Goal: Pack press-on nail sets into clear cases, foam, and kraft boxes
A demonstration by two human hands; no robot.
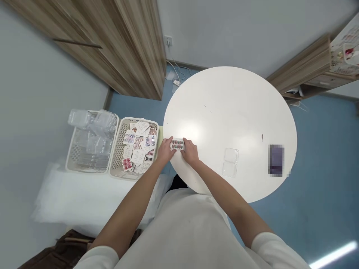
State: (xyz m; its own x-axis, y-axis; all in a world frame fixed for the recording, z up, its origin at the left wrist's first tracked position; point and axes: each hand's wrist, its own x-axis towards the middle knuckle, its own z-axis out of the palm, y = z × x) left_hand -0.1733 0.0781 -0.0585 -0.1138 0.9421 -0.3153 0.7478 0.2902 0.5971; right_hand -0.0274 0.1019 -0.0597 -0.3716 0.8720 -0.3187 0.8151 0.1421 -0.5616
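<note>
A small white card of false nails lies at the left side of the round white table, its two rows of dark and reddish nails facing up. My left hand grips its left end with thumb and fingers. At the opposite end, my right hand holds the card in the same way. An open clear plastic box, lid and base folded out flat, rests on the table to the right of my right hand.
Left of the table stands a white basket full of nail cards. Beside it, another basket holds stacked clear plastic boxes. A blurred dark rectangular object lies near the table's right edge. Cables trail on the floor behind.
</note>
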